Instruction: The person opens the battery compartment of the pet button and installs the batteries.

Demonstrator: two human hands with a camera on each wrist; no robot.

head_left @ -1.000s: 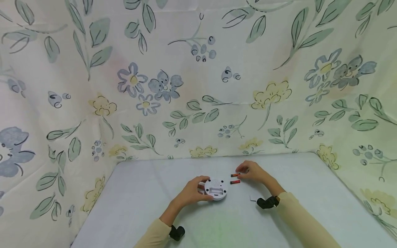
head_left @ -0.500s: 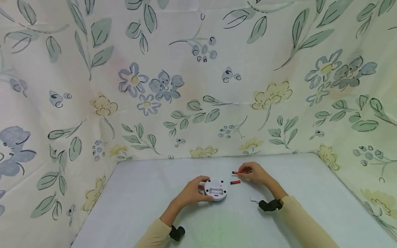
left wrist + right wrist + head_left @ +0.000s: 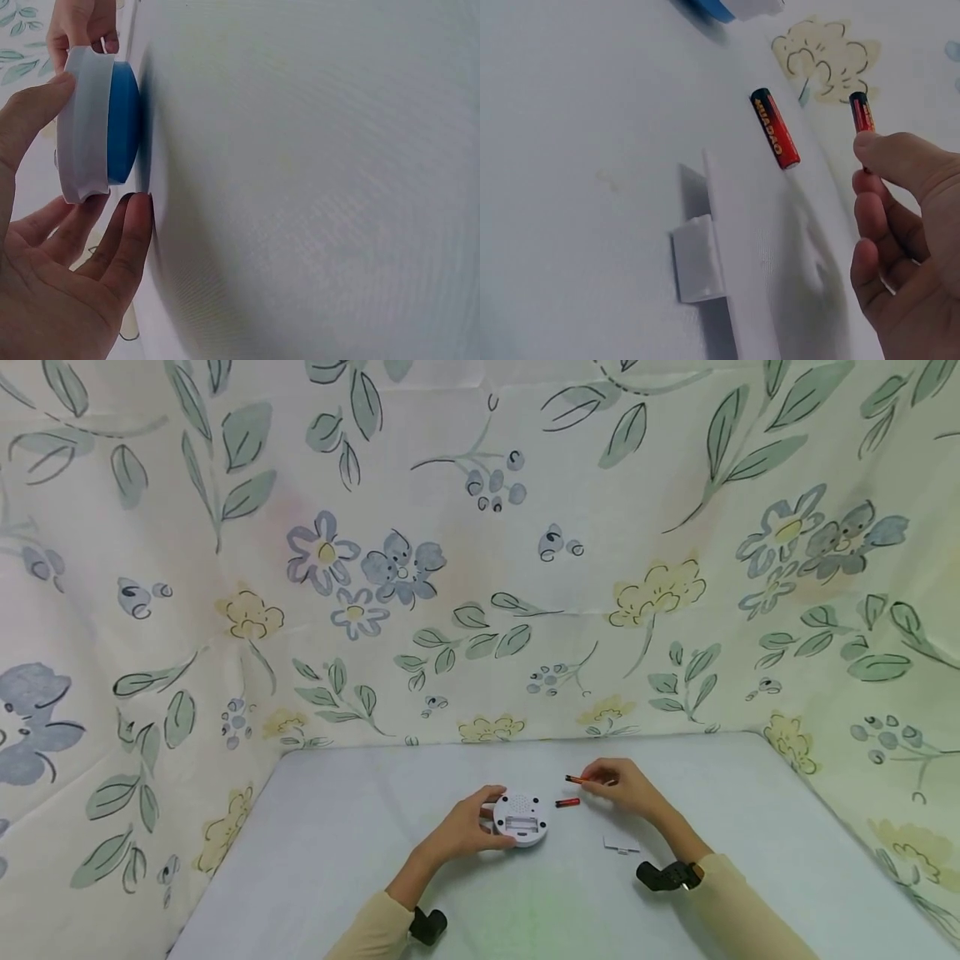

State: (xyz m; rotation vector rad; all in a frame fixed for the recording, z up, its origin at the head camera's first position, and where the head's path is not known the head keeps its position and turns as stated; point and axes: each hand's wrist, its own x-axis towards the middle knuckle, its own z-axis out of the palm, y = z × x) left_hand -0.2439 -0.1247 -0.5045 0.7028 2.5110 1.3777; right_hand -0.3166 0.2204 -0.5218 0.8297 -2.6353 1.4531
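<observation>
My left hand (image 3: 467, 823) grips a round white device (image 3: 521, 819) by its side, thumb at the near edge and fingers at the far edge. Its underside faces up, showing small dark feet, a speaker grille and an uncovered battery compartment. In the left wrist view the device (image 3: 86, 127) has a blue face (image 3: 124, 124) turned toward the table. Between thumb and fingers, my right hand (image 3: 621, 783) pinches a red and black battery (image 3: 861, 114), lifted off the table. A second such battery (image 3: 775, 129) lies on the table between the device and this hand.
A thin white battery cover (image 3: 621, 844) with a small tab lies on the table (image 3: 360, 827), near the right wrist. Black wrist cameras (image 3: 429, 926) sit on both forearms. Behind the table hangs a floral cloth (image 3: 480, 652).
My right hand has picked up the farther battery from the table and drawn it slightly right and toward me. The left hand and device stay nearly still; the cover is now more exposed.
</observation>
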